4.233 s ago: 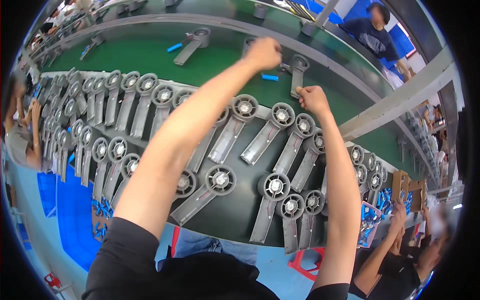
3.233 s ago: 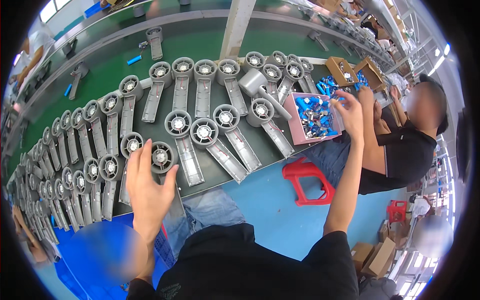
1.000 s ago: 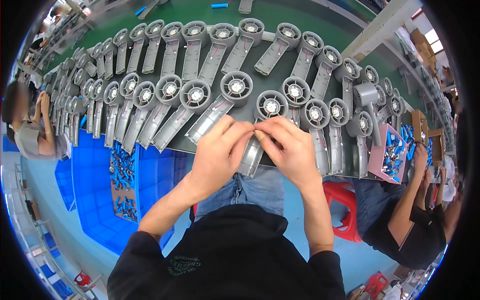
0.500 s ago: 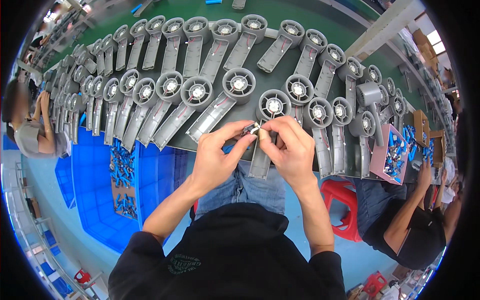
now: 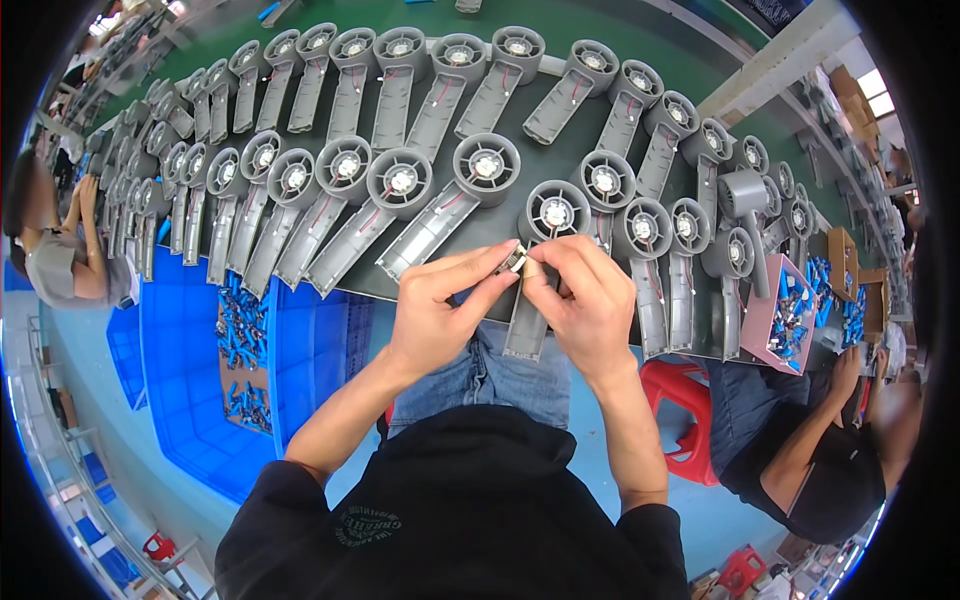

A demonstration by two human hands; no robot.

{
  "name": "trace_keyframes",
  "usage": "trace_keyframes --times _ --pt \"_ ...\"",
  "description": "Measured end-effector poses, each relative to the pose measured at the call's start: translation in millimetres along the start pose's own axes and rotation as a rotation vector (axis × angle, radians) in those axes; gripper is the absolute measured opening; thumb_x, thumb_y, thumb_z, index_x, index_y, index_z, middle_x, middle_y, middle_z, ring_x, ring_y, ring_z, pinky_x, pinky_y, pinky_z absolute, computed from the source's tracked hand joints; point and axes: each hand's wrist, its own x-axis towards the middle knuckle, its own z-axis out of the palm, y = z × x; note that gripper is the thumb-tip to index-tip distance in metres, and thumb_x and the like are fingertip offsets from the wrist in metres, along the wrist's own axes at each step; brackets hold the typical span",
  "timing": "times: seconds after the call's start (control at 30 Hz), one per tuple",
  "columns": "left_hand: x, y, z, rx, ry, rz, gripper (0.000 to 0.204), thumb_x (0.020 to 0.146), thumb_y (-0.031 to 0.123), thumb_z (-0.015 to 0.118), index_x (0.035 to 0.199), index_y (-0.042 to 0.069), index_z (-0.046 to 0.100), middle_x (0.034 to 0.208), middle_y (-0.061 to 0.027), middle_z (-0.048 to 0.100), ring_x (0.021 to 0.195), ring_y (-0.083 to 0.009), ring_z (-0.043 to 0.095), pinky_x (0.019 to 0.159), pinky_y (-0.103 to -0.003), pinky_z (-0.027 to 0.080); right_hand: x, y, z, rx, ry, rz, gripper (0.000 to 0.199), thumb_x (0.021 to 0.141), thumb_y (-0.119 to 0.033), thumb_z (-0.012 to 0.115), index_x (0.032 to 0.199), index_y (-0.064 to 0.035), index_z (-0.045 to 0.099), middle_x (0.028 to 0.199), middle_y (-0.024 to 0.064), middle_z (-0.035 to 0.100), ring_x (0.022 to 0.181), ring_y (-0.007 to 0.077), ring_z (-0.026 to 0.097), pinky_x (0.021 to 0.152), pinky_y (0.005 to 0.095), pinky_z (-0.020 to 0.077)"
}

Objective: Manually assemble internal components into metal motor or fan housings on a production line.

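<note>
My left hand [image 5: 432, 312] pinches a small dark part with a pale edge [image 5: 514, 262], which looks like a little circuit board. The fingertips of my right hand [image 5: 588, 300] are closed at the near side of this part, on something too small to make out. Just beneath my hands lies a grey handheld-fan housing [image 5: 556, 212], its round head away from me and its open handle [image 5: 523, 335] pointing toward me. My fingers cover the middle of that handle.
Rows of similar grey fan housings [image 5: 400, 184] span the dark bench. Left of me stand blue bins [image 5: 190, 400] with blue cylindrical cells inside. On the right are a pink box [image 5: 760, 325] of blue cells, a red stool [image 5: 680, 430] and a seated co-worker [image 5: 830, 470].
The small part has turned between my fingertips, and the white piece at its side shows less. Both hands stay close together. The co-worker's hand on the right has drawn back slightly from the boxes.
</note>
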Motion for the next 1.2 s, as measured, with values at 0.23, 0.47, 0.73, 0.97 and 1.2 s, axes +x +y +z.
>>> trace_keyframes --times 0.23,0.47,0.73,0.97,1.2 --pt "-2.7 -4.9 -3.4 -0.287 -0.075 -0.238 0.028 0.093 0.003 0.065 0.12 -0.001 0.069 0.095 -0.0127 0.074 0.074 -0.0102 0.065 0.066 -0.023 0.05 6.1 4.8 -4.8 -0.132 -0.028 -0.238 0.022 0.068 0.002 0.077 0.086 -0.0049 0.067 0.083 0.0056 0.066 0.067 0.0212 0.063 0.057 0.0318 0.0515" --pt "-0.6 -3.1 -11.9 -0.27 -0.197 -0.272 0.029 0.097 0.0 0.06 0.125 -0.004 0.065 0.112 -0.014 0.069 0.096 -0.012 0.064 0.082 -0.023 0.05 7.9 6.1 -9.9 -0.163 -0.091 -0.286 0.023 0.066 0.003 0.077 0.086 -0.0052 0.067 0.084 0.0053 0.067 0.066 0.022 0.062 0.058 0.0327 0.0514" --pt "-1.6 -9.2 -10.3 -0.172 -0.169 -0.022 0.033 0.091 -0.004 0.061 0.124 -0.004 0.066 0.114 -0.0165 0.07 0.099 -0.0202 0.067 0.084 -0.029 0.052 5.0 4.3 -8.8 0.06 -0.102 -0.045 0.015 0.075 0.003 0.077 0.086 -0.001 0.068 0.085 0.0042 0.066 0.051 0.0071 0.051 0.045 0.0233 0.0393" --pt "-0.7 -9.3 -7.2 -0.036 -0.145 0.117 0.03 0.089 -0.005 0.061 0.119 -0.006 0.066 0.111 -0.0198 0.07 0.096 -0.0273 0.068 0.081 -0.031 0.053 1.9 8.5 -8.1 0.115 -0.13 -0.044 0.014 0.076 0.004 0.076 0.087 -0.0001 0.068 0.086 0.0044 0.065 0.051 0.0064 0.049 0.045 0.0226 0.0385" --pt "-0.7 -11.8 -12.6 -0.041 -0.212 0.082 0.03 0.09 -0.006 0.061 0.119 -0.007 0.065 0.106 -0.0204 0.069 0.09 -0.0268 0.068 0.077 -0.032 0.053 3.8 8.9 -8.3 0.033 -0.142 -0.127 0.014 0.075 0.003 0.076 0.087 -0.0009 0.068 0.083 0.0045 0.065 0.056 0.0111 0.058 0.047 0.0242 0.0458"
